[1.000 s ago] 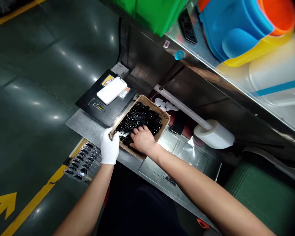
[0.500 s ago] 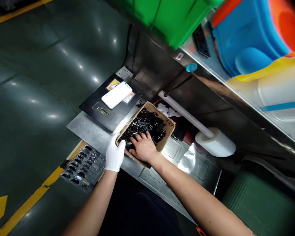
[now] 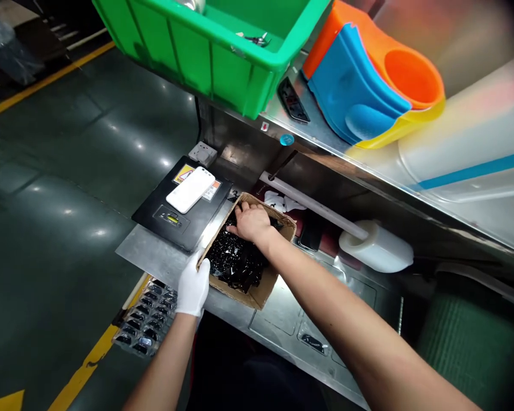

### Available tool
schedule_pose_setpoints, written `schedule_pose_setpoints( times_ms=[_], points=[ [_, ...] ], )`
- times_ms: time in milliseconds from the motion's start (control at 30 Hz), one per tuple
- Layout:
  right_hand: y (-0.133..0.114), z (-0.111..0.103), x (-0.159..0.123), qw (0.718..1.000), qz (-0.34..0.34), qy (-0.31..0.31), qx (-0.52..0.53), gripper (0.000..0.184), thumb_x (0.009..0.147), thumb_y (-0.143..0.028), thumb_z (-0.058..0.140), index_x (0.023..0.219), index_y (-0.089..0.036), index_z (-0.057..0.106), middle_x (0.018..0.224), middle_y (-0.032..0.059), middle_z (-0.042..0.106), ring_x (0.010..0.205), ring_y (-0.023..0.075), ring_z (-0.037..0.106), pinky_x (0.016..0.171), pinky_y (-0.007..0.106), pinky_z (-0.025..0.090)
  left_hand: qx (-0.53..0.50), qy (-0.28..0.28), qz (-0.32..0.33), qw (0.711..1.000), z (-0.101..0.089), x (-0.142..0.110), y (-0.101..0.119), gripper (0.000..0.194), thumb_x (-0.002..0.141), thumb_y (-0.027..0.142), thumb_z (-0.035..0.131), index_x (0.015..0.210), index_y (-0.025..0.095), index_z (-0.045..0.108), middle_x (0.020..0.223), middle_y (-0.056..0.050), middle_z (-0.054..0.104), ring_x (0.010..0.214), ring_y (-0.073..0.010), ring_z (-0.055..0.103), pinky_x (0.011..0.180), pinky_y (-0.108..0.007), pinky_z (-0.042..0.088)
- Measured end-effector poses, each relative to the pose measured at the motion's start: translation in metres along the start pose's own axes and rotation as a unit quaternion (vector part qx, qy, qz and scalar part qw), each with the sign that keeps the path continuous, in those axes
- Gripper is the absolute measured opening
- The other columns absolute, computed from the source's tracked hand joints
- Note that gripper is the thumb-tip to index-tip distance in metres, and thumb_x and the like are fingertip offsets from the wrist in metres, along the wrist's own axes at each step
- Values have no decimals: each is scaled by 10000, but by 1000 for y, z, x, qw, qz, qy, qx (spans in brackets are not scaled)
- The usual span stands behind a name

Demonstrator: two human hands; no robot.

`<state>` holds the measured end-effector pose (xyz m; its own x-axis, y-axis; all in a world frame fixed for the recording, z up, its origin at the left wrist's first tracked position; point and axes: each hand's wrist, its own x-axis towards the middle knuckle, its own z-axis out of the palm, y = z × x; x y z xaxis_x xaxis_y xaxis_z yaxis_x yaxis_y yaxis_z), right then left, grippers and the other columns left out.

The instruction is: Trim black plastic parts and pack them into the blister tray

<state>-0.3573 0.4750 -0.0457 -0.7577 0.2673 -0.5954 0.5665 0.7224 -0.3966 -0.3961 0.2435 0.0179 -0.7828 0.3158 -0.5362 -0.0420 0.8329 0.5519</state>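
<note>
The cardboard box (image 3: 268, 290) sits toward the worktop's (image 3: 149, 251) left end, close to its near edge; a hard sideways push inside could swing or tip it, since the gloved left hand (image 3: 192, 287) grips only the left corner of its rim. The bare right hand (image 3: 252, 221) reaches in at the far side, fingers bent over the black pieces (image 3: 235, 260); whether they pinch any, I can't tell. Raking too high might flick bits over the rim, perhaps into the filled tray (image 3: 148, 314) beyond the near edge, and sharp ends could nick uncovered fingertips.
</note>
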Motion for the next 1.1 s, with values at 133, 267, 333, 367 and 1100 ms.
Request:
schedule_pose_setpoints(
  times_ms=[133, 267, 333, 367, 1100],
  points=[
    [-17, 9, -48, 998, -38, -50, 0, 696, 915, -686, 595, 1392, -183, 663, 1339, 212, 671, 1174, 423, 636, 948, 519, 519, -19, 21, -1, 1000, 9, 0, -3, 420, 1024, 397, 504, 1354, 189, 659, 1420, -156, 666, 1374, -317, 580, 1205, -500, 409],
    [-30, 18, -91, 993, -98, -69, 20, 486, 943, -601, 593, 1295, -292, 723, 1199, 95, 750, 1133, 331, 654, 921, 421, 542, -31, 27, -13, 999, 13, -1, -4, 447, 1036, 424, 481, 1371, 176, 643, 1438, -166, 650, 1388, -321, 566, 1214, -506, 395],
    [-27, 17, -83, 995, -86, -54, 27, 395, 1026, -468, 474, 1213, -261, 755, 1163, 99, 755, 1108, 293, 661, 943, 392, 532, -30, 21, -14, 999, 13, -1, -4, 435, 1031, 419, 498, 1364, 185, 651, 1432, -156, 657, 1379, -320, 573, 1214, -508, 394],
    [-23, 16, -71, 996, -69, -41, 29, 410, 1051, -394, 413, 1227, -230, 746, 1216, 120, 738, 1137, 288, 652, 971, 386, 519, -28, 18, -13, 999, 12, -1, -4, 432, 1029, 415, 503, 1364, 187, 652, 1434, -153, 656, 1380, -320, 571, 1217, -512, 389],
    [33, -2, -40, 993, -73, -65, 61, 400, 1092, -365, 375, 1292, -215, 688, 1306, 95, 701, 1217, 223, 639, 1079, 357, 460, -38, 20, -39, 998, 16, -1, -3, 471, 1038, 459, 475, 1394, 190, 628, 1442, -123, 649, 1378, -290, 559, 1207, -434, 387]
  ],
)
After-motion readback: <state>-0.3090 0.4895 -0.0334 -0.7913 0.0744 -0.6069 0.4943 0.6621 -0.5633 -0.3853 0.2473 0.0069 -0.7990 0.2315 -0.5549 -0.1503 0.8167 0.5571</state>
